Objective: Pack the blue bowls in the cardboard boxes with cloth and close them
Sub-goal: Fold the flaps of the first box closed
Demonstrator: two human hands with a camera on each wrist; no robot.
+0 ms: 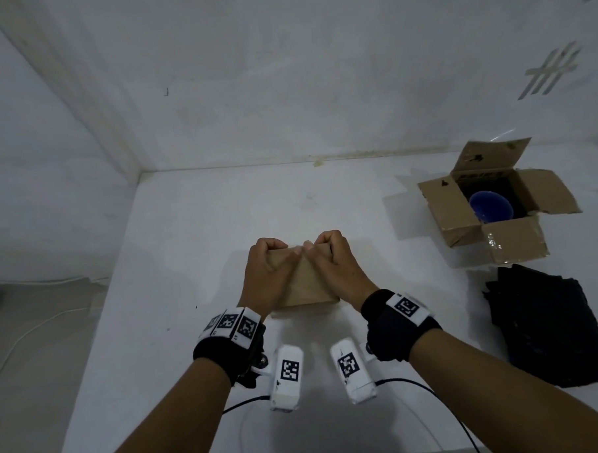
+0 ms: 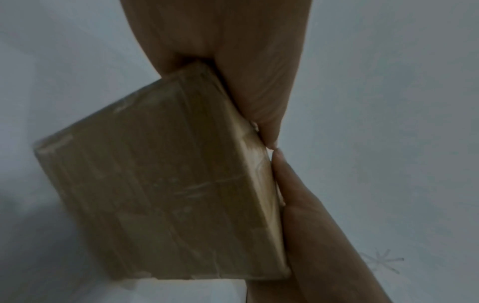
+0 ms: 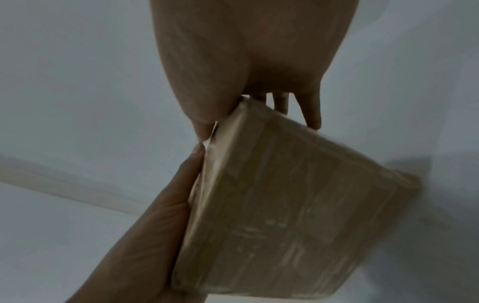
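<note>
A closed cardboard box (image 1: 307, 284) stands on the white table in front of me. My left hand (image 1: 268, 265) and right hand (image 1: 333, 259) both grip its top, fingers curled over the far edge and thumbs meeting at the middle of the lid. The left wrist view shows the taped box (image 2: 160, 194) beside my left hand (image 2: 259, 82). In the right wrist view the box (image 3: 298, 205) sits under my right hand (image 3: 246, 61). A second cardboard box (image 1: 497, 238) stands open at the right with a blue bowl (image 1: 491, 206) inside. What the closed box holds is hidden.
A pile of dark cloth (image 1: 548, 325) lies at the right front, just below the open box. White walls enclose the table at the back and left. Cables trail from the wrist cameras near the front edge.
</note>
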